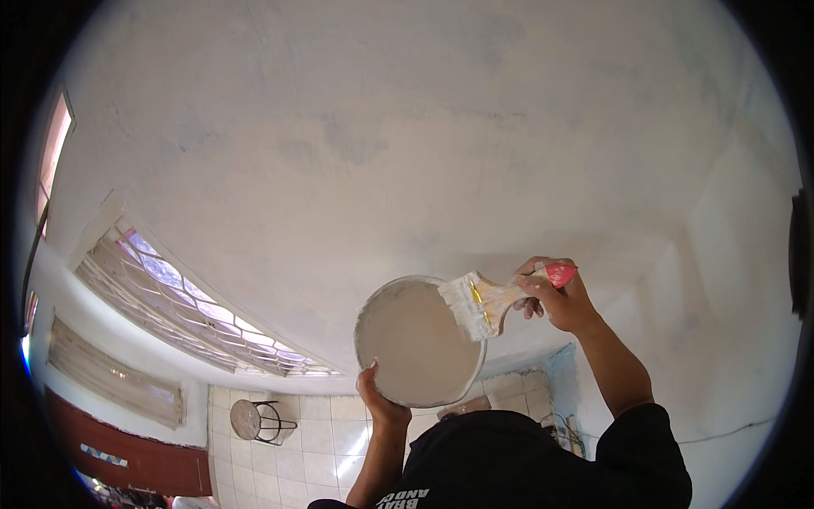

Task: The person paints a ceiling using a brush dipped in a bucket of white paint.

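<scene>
My left hand [384, 397] grips the rim of a round bucket [365, 316] at its near left side, thumb over the edge. Greyish-white paint [415, 348] fills the bucket's opening. In my right hand [551, 293] is a wide flat paintbrush [496, 301] with a wooden handle, red at its end. The brush is held level, its paint-coated bristles over the bucket's right rim; whether they touch the rim or the paint I cannot tell. A patchy whitish wall [356, 187] rises in front of me, with faint grey-blue spots showing through.
A window with a white grille [208, 310] is on the left. Below stands a round stool [247, 420] on the tiled floor [318, 424]. A dark red door [136, 445] is at the lower left. A thin cable [729, 433] runs along the right wall.
</scene>
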Demonstrator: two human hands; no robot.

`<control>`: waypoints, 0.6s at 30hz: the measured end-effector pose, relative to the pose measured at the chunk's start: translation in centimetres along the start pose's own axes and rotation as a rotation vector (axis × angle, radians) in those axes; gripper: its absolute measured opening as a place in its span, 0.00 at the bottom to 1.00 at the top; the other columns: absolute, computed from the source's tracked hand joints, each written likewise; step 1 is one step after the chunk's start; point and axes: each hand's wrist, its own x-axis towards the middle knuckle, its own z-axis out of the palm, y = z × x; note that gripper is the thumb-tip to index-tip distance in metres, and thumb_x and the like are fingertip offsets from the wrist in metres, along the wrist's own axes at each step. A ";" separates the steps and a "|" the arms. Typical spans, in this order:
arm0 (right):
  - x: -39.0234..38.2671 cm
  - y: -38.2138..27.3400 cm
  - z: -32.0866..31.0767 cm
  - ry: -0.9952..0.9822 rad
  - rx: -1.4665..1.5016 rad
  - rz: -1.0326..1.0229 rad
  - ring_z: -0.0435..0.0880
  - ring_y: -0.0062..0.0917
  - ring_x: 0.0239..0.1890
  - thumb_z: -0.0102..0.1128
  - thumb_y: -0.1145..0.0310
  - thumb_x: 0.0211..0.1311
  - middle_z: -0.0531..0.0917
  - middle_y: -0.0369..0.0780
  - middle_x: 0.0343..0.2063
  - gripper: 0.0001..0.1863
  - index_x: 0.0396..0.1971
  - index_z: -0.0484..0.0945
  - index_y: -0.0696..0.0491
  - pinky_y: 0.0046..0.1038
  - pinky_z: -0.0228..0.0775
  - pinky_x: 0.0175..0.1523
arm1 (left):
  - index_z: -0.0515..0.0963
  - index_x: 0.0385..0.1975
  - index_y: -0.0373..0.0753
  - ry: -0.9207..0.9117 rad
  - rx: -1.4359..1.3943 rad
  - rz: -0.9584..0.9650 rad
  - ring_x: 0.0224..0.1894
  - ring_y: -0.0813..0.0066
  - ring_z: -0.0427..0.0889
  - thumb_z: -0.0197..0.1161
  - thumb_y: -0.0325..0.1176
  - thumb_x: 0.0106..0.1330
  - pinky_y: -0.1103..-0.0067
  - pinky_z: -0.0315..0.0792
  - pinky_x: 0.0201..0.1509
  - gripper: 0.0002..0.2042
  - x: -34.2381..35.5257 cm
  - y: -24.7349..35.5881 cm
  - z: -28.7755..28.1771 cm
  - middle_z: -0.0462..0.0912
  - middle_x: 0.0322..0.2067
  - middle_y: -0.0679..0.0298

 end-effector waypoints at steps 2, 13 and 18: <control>0.3 0.2 0.3 0.001 -0.051 -0.003 0.73 0.15 0.12 0.52 0.69 0.56 0.77 0.38 0.14 0.09 0.26 0.75 0.59 0.15 0.61 0.16 | 0.68 0.45 0.36 -0.007 0.068 0.030 0.44 0.67 0.73 0.43 0.47 0.58 0.72 0.67 0.46 0.22 0.4 0.3 -0.1 0.73 0.40 0.60; 0.5 1.4 1.0 0.033 0.047 0.022 0.73 0.15 0.13 0.51 0.69 0.58 0.77 0.39 0.15 0.08 0.27 0.74 0.60 0.15 0.61 0.17 | 0.70 0.40 0.35 0.077 -0.062 -0.059 0.42 0.71 0.74 0.43 0.46 0.57 0.76 0.69 0.43 0.21 -0.1 1.4 1.1 0.74 0.38 0.61; 2.0 -1.4 4.1 0.142 0.092 -0.268 0.73 0.16 0.14 0.52 0.69 0.58 0.77 0.38 0.16 0.08 0.29 0.74 0.60 0.16 0.62 0.18 | 0.70 0.41 0.35 0.057 0.078 0.034 0.43 0.70 0.74 0.43 0.46 0.58 0.74 0.69 0.45 0.21 -0.1 1.6 0.1 0.74 0.39 0.60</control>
